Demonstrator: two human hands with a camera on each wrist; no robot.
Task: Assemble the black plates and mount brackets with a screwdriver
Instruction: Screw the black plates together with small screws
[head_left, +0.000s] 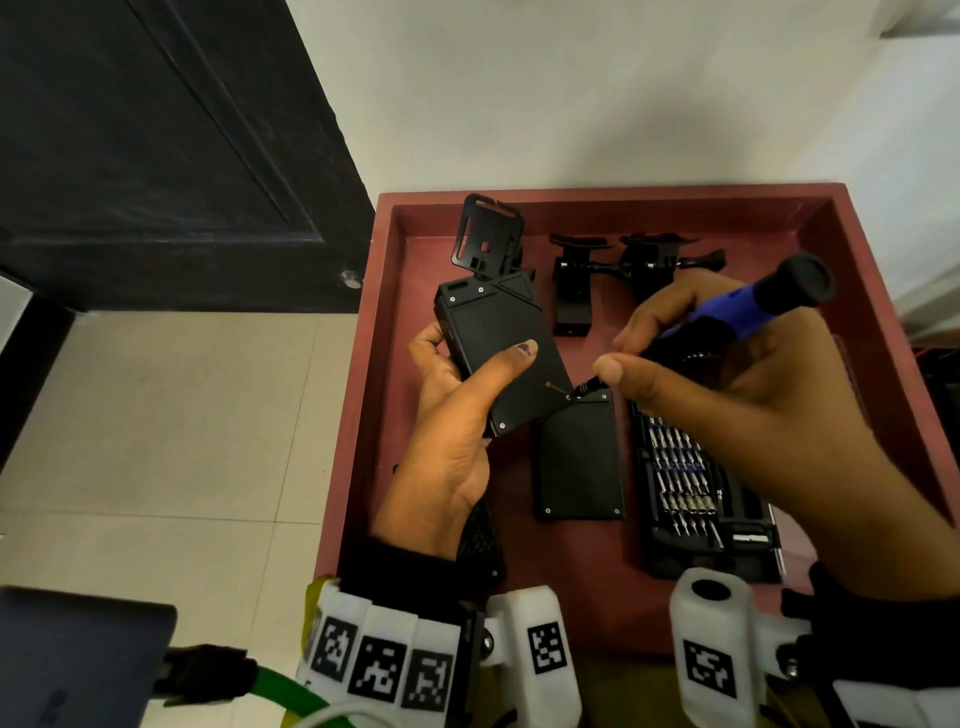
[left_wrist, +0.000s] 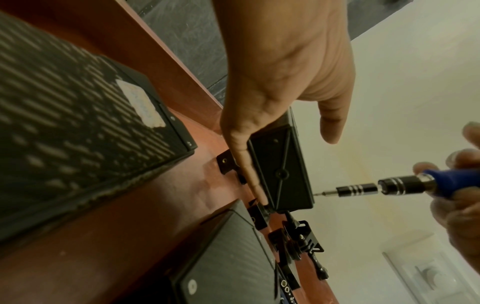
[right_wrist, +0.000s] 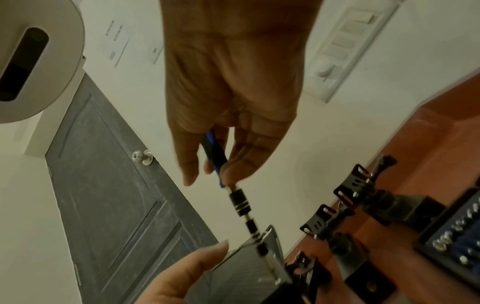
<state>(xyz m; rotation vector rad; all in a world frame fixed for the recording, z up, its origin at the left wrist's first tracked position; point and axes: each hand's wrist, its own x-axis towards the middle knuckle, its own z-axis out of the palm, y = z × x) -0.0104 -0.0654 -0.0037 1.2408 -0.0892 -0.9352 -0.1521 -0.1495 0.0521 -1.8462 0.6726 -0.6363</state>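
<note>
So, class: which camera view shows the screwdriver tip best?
Left wrist: the screwdriver lies side-on, its bit tip at the plate edge, unobstructed. In the head view the right hand hides most of the shaft; the right wrist view blurs it.

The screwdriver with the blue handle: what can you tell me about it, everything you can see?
The screwdriver has a blue handle with a round black end cap, then a black collar with silver rings and a thin metal bit. The right hand holds it slanted, fingers and thumb curled round the front of the handle. Its tip meets a corner of the black plate that the left hand grips above the red tray.
</note>
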